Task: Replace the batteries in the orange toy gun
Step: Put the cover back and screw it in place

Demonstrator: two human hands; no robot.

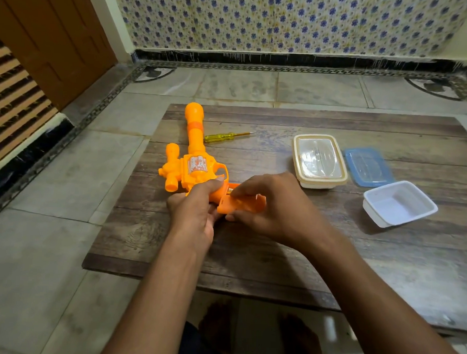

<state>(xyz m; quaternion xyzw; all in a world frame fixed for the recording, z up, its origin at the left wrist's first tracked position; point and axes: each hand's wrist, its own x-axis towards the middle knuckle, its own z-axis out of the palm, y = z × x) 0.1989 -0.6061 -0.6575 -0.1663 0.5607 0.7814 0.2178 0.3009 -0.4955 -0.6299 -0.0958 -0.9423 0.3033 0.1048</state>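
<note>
Left hand (pixel 195 206) grips glossy toy gun (pixel 193 165); right hand (pixel 275 206), flat cover (pixel 236 206)

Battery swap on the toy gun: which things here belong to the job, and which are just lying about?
Job: orange plastic toy gun, gripped by left hand; orange battery cover, pinched by right hand; yellow-handled screwdriver.
Lying about: cream-lidded plastic box; blue-rimmed clear lid; open white plastic tub.

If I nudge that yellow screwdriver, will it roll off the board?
The screwdriver would probably roll: its handle looks round and it lies flat on the board. Likely stiff and light; the glossy plastic may be slick.
</note>
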